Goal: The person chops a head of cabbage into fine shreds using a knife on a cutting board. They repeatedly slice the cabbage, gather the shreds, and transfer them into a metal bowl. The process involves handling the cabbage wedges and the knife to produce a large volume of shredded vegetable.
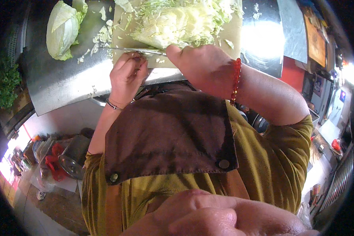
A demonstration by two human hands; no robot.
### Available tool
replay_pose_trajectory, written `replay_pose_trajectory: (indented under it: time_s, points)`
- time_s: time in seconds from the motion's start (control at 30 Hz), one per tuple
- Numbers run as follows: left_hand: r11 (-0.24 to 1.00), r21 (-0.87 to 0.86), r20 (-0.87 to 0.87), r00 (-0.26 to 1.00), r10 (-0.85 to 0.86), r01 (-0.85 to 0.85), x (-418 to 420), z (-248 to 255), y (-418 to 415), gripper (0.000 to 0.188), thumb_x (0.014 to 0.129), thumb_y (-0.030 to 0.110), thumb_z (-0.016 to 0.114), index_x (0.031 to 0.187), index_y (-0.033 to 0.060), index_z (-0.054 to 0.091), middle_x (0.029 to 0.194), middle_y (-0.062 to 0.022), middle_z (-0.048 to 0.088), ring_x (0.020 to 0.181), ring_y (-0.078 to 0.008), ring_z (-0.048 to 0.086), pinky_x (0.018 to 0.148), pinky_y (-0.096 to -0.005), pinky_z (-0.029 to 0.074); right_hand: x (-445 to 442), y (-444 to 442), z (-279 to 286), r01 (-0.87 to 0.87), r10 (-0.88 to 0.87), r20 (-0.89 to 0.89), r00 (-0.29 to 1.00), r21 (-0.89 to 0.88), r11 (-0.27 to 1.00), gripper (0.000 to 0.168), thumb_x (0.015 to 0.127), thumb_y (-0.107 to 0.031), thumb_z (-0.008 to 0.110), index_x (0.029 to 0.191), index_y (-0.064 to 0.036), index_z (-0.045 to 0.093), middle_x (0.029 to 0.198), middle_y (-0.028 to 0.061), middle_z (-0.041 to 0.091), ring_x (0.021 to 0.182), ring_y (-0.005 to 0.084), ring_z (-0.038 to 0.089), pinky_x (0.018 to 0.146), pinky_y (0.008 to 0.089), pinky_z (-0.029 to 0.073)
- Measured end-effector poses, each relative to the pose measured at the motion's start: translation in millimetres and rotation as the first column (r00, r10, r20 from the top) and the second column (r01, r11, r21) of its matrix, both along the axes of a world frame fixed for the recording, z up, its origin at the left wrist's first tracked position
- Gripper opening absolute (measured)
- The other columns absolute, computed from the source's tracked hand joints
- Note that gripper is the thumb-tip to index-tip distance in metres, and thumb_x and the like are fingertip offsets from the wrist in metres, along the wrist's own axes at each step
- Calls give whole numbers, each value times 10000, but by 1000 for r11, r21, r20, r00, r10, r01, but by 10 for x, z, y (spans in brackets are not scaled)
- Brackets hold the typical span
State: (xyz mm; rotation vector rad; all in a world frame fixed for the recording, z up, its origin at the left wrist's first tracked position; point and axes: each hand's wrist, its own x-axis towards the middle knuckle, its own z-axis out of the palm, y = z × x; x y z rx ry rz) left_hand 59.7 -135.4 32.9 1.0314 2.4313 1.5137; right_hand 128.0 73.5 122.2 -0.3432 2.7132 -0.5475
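My right hand (205, 66) grips the handle of a kitchen knife. The thin blade (121, 48) points left, seen nearly edge-on across the near part of the cutting board (118, 29). My left hand (129, 69) is at the board's near left corner, fingers curled close to the blade's near side; whether they hold anything is hidden. Just beyond the knife lies a large mound of pale green, finely sliced cabbage (177, 26). A bigger uncut piece of cabbage (63, 32) rests on the metal worktop (41, 85), left of the board.
Cabbage scraps (104, 35) are scattered along the board's left edge. Leafy greens (7, 82) stand at the far left. A large metal pot (75, 156) and red plastic bags (56, 162) are down to the left. A wooden board (315, 41) lies at the upper right.
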Motion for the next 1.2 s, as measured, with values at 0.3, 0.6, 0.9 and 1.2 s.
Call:
replay_pose_trajectory:
  time_s: [0.3,0.6,0.9,1.2]
  points:
    - [1000,-16,-137,990,20,-23,-35,-111,-7,137,709,-28,702,820,14,634,956,-120,637,804,-271,625,690,-318,522,-256,-104,-518,117,-114,40,993,-81,990,193,816,-27,480,989,2,402,698,220,617,692,393,643,560,466,517]
    - [996,-79,8,999,39,-38,30,-24,-29,139,713,-46,714,779,-5,600,924,-117,628,706,-199,626,575,-271,518,-46,-216,-289,40,-40,-7,999,-55,998,191,809,-21,474,979,-7,387,697,214,617,680,403,637,549,468,509]
    - [1000,19,-89,996,16,-15,39,-81,-35,124,718,-25,712,794,-1,617,892,-129,633,724,-240,629,577,-281,515,-126,-111,-45,40,-41,-2,999,-92,995,218,796,-19,494,984,-10,385,677,206,612,665,401,636,540,458,510]
    - [999,27,-114,993,28,-26,42,-92,-55,145,707,-33,714,799,21,616,901,-110,632,745,-228,629,586,-280,509,-161,-289,-373,75,-74,38,997,-30,997,183,834,-57,471,991,-17,385,723,200,624,698,392,640,560,459,511]
